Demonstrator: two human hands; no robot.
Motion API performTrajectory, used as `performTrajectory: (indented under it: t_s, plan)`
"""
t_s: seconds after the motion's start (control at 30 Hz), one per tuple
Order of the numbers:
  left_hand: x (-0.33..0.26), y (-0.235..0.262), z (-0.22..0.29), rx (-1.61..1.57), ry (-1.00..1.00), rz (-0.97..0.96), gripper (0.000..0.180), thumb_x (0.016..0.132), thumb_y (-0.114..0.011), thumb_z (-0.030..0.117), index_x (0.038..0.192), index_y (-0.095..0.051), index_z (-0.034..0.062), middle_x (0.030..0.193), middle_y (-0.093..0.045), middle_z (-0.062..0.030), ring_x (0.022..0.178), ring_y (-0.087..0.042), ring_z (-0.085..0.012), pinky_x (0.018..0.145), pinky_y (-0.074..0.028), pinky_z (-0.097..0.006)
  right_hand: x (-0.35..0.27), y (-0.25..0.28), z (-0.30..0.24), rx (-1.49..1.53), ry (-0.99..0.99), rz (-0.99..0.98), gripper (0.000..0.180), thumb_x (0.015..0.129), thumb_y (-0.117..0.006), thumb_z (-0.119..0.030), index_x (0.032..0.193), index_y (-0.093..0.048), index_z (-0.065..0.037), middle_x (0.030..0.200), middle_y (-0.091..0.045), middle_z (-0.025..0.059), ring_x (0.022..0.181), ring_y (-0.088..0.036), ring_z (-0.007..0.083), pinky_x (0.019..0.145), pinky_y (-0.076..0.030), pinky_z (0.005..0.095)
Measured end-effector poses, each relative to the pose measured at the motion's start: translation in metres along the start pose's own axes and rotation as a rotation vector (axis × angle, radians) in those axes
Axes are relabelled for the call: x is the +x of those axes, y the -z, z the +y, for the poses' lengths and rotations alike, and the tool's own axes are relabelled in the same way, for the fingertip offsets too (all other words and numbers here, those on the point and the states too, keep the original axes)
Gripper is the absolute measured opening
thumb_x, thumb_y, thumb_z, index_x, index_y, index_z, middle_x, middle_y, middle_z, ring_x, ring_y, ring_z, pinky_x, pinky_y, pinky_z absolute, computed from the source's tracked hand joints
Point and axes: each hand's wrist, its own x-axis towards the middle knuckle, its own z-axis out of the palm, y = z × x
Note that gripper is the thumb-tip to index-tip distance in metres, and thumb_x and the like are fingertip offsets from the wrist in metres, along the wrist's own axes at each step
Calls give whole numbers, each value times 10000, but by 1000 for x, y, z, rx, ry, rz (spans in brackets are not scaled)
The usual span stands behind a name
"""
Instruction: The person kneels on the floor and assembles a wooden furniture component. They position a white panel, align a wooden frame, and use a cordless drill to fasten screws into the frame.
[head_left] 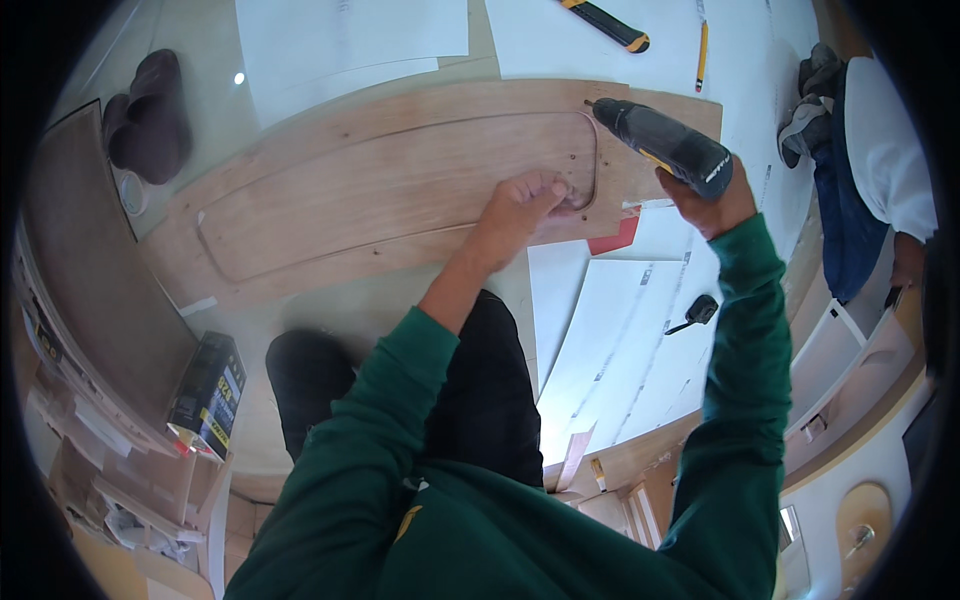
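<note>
My right hand (715, 200) is wrapped round the handle of a black cordless drill (665, 145). The drill points left, its tip over the right end of a long wooden panel (400, 165) with a rounded groove along its border. Over the same end, my left hand (525, 212) is closed, thumb and fingers pressed together. Whatever it pinches, if anything, is too small to make out. Small dark dots, perhaps screws or holes, show in the panel near these fingers. A second wooden piece (675, 125) lies at the panel's right end.
Large white sheets (610, 340) lie around the panel. On them are a tape measure (703, 309), a utility knife (612, 25) and a pencil (702, 58). At left are a black-and-yellow box (208, 395) and dark slippers (150, 115). Another person (860, 180) is at the right.
</note>
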Motion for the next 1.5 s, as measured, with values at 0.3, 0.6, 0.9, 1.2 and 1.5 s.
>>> performTrajectory:
  t_s: [0.3,0.6,0.9,1.2,1.5]
  plan:
    - [58,0,56,792,-472,178,189,936,-581,124,1069,-685,40,934,-659,-101,878,-626,-184,790,-512,-318,17,9,-8,-59,-165,-120,286,805,-675,-157,1082,-670,-86,979,-707,149,897,-687,299,827,-538,338]
    - [101,-4,50,1408,-342,229,238,911,-588,197,1114,-712,200,957,-683,-122,930,-649,-324,809,-511,-448,16,5,-23,-61,-162,-94,295,798,-678,-135,1083,-664,-59,996,-704,161,934,-687,293,835,-534,346]
    - [103,-10,48,1403,-284,250,288,899,-547,116,1107,-718,216,1020,-696,-119,953,-656,-316,827,-516,-435,10,5,-29,-73,-208,-80,271,797,-676,-130,1057,-675,-55,962,-706,167,915,-691,305,820,-537,352]
    - [107,-14,51,1411,-270,178,288,905,-542,121,1125,-713,196,1025,-695,-137,984,-653,-317,858,-516,-433,2,1,-17,5,-203,-36,280,795,-677,-134,1061,-675,-47,959,-709,157,912,-694,279,819,-529,332]
    - [114,-20,55,1519,-198,68,267,928,-569,221,1165,-690,221,992,-704,-123,975,-660,-301,827,-529,-429,1,2,-20,32,-229,-16,284,789,-683,-141,1055,-678,-42,955,-713,159,904,-697,279,829,-530,340]
